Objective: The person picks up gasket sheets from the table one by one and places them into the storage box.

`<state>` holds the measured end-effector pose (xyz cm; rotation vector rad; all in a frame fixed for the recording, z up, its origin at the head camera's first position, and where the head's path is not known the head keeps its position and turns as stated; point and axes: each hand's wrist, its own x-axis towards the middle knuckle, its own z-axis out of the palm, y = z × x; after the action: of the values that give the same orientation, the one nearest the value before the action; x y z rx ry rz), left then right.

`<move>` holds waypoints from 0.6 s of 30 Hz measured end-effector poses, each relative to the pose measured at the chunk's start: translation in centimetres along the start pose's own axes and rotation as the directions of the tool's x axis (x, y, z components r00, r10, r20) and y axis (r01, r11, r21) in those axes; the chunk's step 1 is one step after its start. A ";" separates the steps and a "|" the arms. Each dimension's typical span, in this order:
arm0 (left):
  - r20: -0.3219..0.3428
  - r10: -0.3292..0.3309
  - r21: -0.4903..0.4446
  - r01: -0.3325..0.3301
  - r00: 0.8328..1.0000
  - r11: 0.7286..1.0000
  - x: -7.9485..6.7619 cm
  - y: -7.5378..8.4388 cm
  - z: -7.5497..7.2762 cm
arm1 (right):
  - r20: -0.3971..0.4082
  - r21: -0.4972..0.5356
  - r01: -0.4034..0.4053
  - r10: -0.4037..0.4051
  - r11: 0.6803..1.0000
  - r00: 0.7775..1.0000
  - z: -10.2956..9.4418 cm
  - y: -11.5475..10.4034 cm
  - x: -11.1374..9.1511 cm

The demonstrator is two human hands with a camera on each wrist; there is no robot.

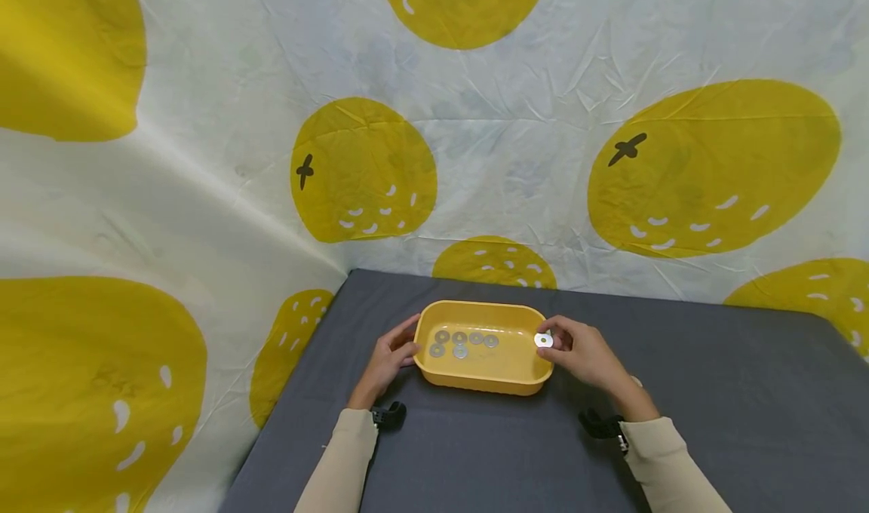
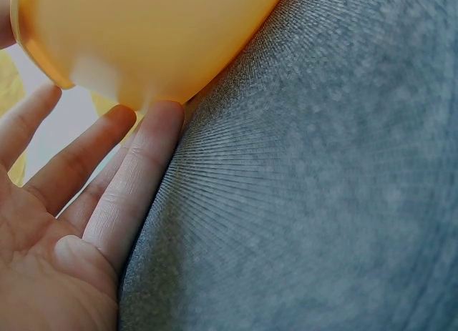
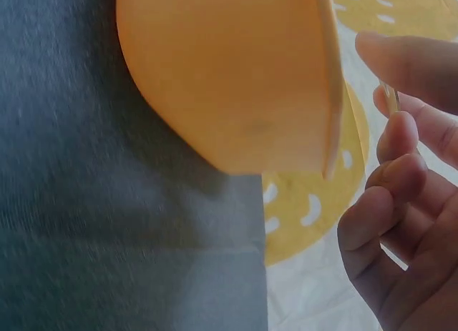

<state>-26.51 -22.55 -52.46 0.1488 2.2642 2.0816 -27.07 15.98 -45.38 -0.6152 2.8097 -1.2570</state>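
A yellow plastic tray (image 1: 485, 383) with rounded corners sits on the dark cloth, between both hands. Flat round metal washers (image 1: 477, 338) with center holes, several of them, lie on the tray's floor toward its left side. The left hand (image 1: 385, 362) touches the tray's left end with fairly straight fingers (image 2: 159, 131), the lowest finger resting along the cloth. Over the tray's right end, the right hand (image 1: 582, 353) pinches one washer (image 1: 544, 340) between thumb and fingers, its face toward the head camera. The right wrist view catches this washer (image 3: 391, 99) edge-on, above the rim.
Grey-blue cloth (image 1: 475, 453) covers the table. Behind and on the left hang white sheets (image 1: 502, 158) printed with big yellow fruit. Each wrist wears a black strap (image 1: 388, 416) with a small device.
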 end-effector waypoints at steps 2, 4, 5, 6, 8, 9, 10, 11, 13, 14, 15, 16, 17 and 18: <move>0.004 0.005 -0.003 -0.005 1.000 1.000 0.0 0.0 0.0 | 0.010 0.010 0.013 -0.013 1.000 1.000 0.4 -0.2 0.0; 0.007 0.007 -0.003 -0.007 1.000 1.000 0.0 0.0 0.0 | 0.014 0.017 0.026 -0.026 1.000 1.000 0.7 -0.5 0.0; 0.009 0.007 -0.004 -0.007 1.000 1.000 0.0 0.0 0.0 | 0.017 0.019 0.031 -0.031 0.999 0.999 0.8 -0.6 0.0; 0.009 0.006 -0.005 -0.006 1.000 1.000 -0.1 0.1 0.0 | 0.018 0.019 0.035 -0.035 0.999 0.999 1.0 -0.7 0.0; 0.015 0.004 -0.011 -0.004 1.000 1.000 -0.1 0.1 0.0 | 0.019 0.017 0.039 -0.039 0.999 0.999 1.2 -0.9 0.1; 0.018 0.003 -0.012 -0.002 1.000 1.000 -0.1 0.1 0.0 | 0.019 0.016 0.039 -0.039 0.999 0.999 1.3 -1.1 0.2; 0.021 0.002 -0.015 -0.002 1.000 1.000 -0.1 0.1 0.0 | 0.021 0.013 0.039 -0.040 0.999 0.999 1.3 -1.2 0.3; 0.026 -0.001 -0.019 0.002 1.000 1.000 -0.1 0.2 -0.1 | 0.023 0.010 0.041 -0.041 0.999 0.999 1.4 -1.4 0.4; 0.037 -0.005 -0.023 0.006 0.999 1.000 -0.1 0.2 -0.1 | 0.029 0.008 0.046 -0.046 0.999 0.999 1.6 -1.7 0.7; 0.042 -0.007 -0.026 0.008 0.999 1.000 0.0 0.2 -0.2 | 0.033 0.010 0.047 -0.047 0.999 0.998 1.7 -1.9 0.9; 0.047 -0.010 -0.027 0.011 0.999 1.000 0.0 0.2 -0.2 | 0.036 0.011 0.049 -0.049 0.999 0.998 1.8 -2.1 1.1; 0.053 -0.013 -0.029 0.014 0.999 0.999 0.0 0.3 -0.3 | 0.038 0.011 0.052 -0.052 0.999 0.998 1.9 -2.4 1.3; 0.059 -0.017 -0.031 0.019 0.998 0.999 0.0 0.4 -0.3 | 0.041 0.014 0.057 -0.057 0.998 0.997 2.0 -2.6 1.5; 0.063 -0.020 -0.032 0.022 0.998 0.999 -0.1 0.6 -0.3 | 0.045 0.015 0.062 -0.063 0.998 0.997 2.2 -2.7 1.7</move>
<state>-26.44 -22.85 -51.86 0.1851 2.1860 2.0720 -27.36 12.14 -44.63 -0.7267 2.7641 -1.2538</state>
